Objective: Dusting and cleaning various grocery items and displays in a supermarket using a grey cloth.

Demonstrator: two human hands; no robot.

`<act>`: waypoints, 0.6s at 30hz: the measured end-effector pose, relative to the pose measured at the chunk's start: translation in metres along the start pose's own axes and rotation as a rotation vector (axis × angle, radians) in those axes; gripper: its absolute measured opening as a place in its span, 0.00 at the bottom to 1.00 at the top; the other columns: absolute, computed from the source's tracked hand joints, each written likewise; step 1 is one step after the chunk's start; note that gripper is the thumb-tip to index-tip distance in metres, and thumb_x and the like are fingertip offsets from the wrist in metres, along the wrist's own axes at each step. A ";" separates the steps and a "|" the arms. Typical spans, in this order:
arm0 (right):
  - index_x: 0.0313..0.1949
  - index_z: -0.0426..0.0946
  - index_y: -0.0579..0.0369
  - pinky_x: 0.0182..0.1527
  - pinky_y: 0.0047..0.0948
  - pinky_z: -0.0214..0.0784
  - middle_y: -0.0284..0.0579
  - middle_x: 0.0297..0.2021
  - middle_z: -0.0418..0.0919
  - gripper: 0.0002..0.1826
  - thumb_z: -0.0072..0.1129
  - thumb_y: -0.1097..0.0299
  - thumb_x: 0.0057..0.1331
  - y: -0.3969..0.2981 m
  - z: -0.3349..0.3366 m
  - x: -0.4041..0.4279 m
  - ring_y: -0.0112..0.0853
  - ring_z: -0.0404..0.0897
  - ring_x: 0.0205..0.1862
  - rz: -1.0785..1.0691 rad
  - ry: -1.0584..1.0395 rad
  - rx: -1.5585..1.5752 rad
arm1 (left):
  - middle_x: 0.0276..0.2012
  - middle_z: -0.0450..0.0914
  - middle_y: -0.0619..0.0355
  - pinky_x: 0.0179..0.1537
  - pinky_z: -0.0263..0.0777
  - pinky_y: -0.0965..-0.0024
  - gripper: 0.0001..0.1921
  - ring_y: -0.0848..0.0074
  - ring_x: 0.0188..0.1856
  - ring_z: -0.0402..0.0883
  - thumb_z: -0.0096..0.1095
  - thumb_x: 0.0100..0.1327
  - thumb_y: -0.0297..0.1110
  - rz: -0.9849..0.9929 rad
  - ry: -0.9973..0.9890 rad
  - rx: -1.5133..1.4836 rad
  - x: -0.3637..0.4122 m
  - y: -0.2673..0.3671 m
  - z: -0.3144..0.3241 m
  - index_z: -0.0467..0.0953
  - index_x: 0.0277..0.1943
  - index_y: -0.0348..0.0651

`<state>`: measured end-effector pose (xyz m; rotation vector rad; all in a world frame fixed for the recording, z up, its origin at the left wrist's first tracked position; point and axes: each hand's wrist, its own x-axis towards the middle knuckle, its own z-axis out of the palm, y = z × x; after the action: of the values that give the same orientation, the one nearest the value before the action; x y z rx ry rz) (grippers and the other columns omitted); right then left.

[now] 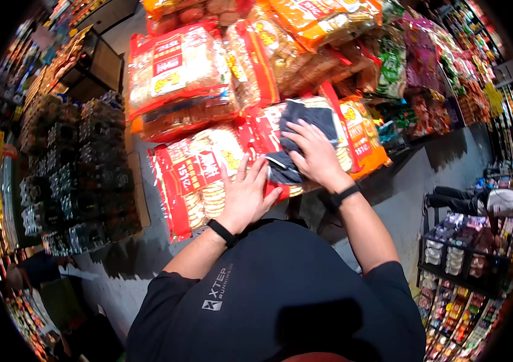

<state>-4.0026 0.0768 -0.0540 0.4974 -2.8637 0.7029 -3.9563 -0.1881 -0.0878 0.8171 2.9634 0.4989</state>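
My left hand [247, 194] lies flat, fingers spread, on a red and clear plastic bag of round crackers [199, 176] at the near edge of a heap of packaged snacks. To its right, my right hand [313, 154] rests palm down on a dark folded cloth [308, 117], which lies over a second red snack bag [265, 124]. A smaller dark cloth piece with a light edge [283, 169] lies under the heel of that hand and beside my left fingertips. An orange snack bag [365, 135] stands right of the cloth. Both wrists wear black bands.
More red snack bags [179, 68] and an orange bag [319, 18] are piled beyond my hands. Stacked shrink-wrapped drink packs [88, 154] stand at the left. A black display rack [464, 258] is at the right, with a person [473, 201] beside it.
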 end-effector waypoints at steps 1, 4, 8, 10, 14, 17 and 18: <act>0.72 0.85 0.47 0.88 0.58 0.60 0.48 0.79 0.80 0.27 0.71 0.63 0.74 0.000 -0.006 -0.009 0.53 0.71 0.86 0.017 0.003 0.001 | 0.88 0.70 0.59 0.85 0.34 0.15 0.41 0.54 0.93 0.55 0.62 0.81 0.69 -0.005 -0.006 -0.013 0.000 0.001 -0.003 0.77 0.83 0.46; 0.73 0.84 0.48 0.89 0.59 0.58 0.49 0.80 0.79 0.29 0.70 0.67 0.73 -0.009 -0.015 -0.033 0.55 0.69 0.87 0.072 0.009 0.005 | 0.88 0.70 0.60 0.86 0.31 0.17 0.41 0.54 0.93 0.57 0.63 0.80 0.67 -0.030 0.011 -0.029 -0.006 0.000 -0.005 0.75 0.85 0.51; 0.76 0.82 0.50 0.90 0.61 0.54 0.50 0.82 0.77 0.30 0.68 0.70 0.75 -0.024 -0.012 -0.056 0.56 0.65 0.89 0.122 0.023 0.029 | 0.87 0.71 0.60 0.87 0.30 0.19 0.41 0.55 0.93 0.57 0.67 0.78 0.66 -0.019 0.005 -0.056 -0.006 -0.001 -0.005 0.75 0.85 0.53; 0.76 0.82 0.51 0.90 0.62 0.52 0.50 0.82 0.76 0.30 0.67 0.73 0.75 -0.029 -0.007 -0.058 0.56 0.65 0.89 0.133 0.022 0.072 | 0.88 0.70 0.59 0.87 0.28 0.18 0.41 0.55 0.93 0.55 0.68 0.78 0.64 -0.041 -0.022 -0.059 -0.005 -0.003 -0.007 0.74 0.86 0.53; 0.76 0.80 0.57 0.88 0.51 0.58 0.54 0.79 0.81 0.23 0.61 0.73 0.85 -0.049 -0.004 -0.043 0.54 0.73 0.85 0.185 -0.001 0.537 | 0.90 0.67 0.57 0.86 0.21 0.16 0.41 0.53 0.95 0.53 0.73 0.78 0.54 -0.001 -0.067 -0.269 -0.003 -0.019 -0.022 0.69 0.89 0.53; 0.78 0.76 0.65 0.83 0.36 0.65 0.54 0.77 0.82 0.22 0.56 0.70 0.91 -0.076 -0.002 -0.017 0.38 0.77 0.81 0.180 -0.049 0.906 | 0.89 0.68 0.50 0.91 0.31 0.29 0.37 0.58 0.93 0.61 0.71 0.82 0.31 -0.082 0.004 -0.882 -0.012 -0.039 -0.037 0.67 0.89 0.51; 0.79 0.76 0.66 0.82 0.36 0.66 0.53 0.77 0.82 0.23 0.55 0.70 0.91 -0.088 -0.001 -0.008 0.36 0.77 0.80 0.188 -0.088 1.029 | 0.85 0.73 0.47 0.91 0.52 0.46 0.34 0.59 0.89 0.68 0.70 0.81 0.27 -0.075 0.194 -1.198 -0.017 -0.044 -0.036 0.70 0.87 0.47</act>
<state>-3.9636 0.0060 -0.0176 0.3463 -2.4112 2.2212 -3.9673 -0.2426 -0.0681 0.4772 2.1009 2.0674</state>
